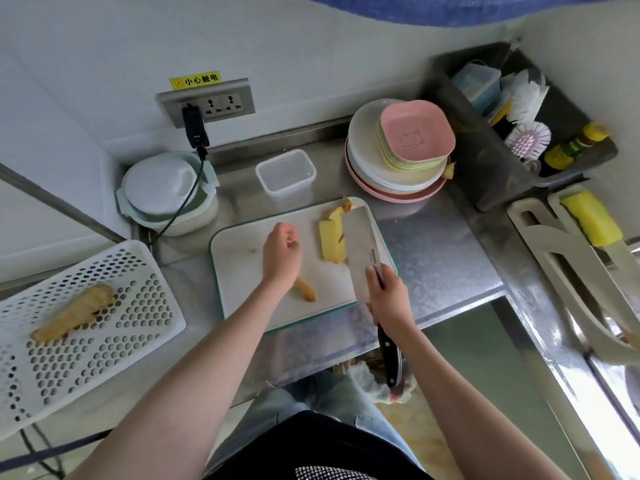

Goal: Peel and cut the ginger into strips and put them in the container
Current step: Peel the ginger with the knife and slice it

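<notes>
Ginger (331,237), peeled and yellow, lies on the cutting board (242,268), just past the fingertips of the left hand (281,255) and right beside the flat side of the knife (362,249). The left hand hangs over the board with its fingers loosely curled and nothing in them. It is near the ginger but not touching it, maybe so it stays safe from the blade.

The right hand (386,296) is wrapped tight around the knife where the blade meets the black handle, with one finger lying up along the blade. Holding it so close to the blade likely helps steer it. The blade reaches from those fingers out to the far edge of the board, and it touches the ginger or nearly does.

A strip of brown peel (306,289) sits on the board under the left wrist, out of the way. The container (285,174) waits open, beyond the board and well past both hands. No strips are in it yet. More ginger with skin on (74,311) rests in the white basket (104,351), far out to the side of the left arm.
</notes>
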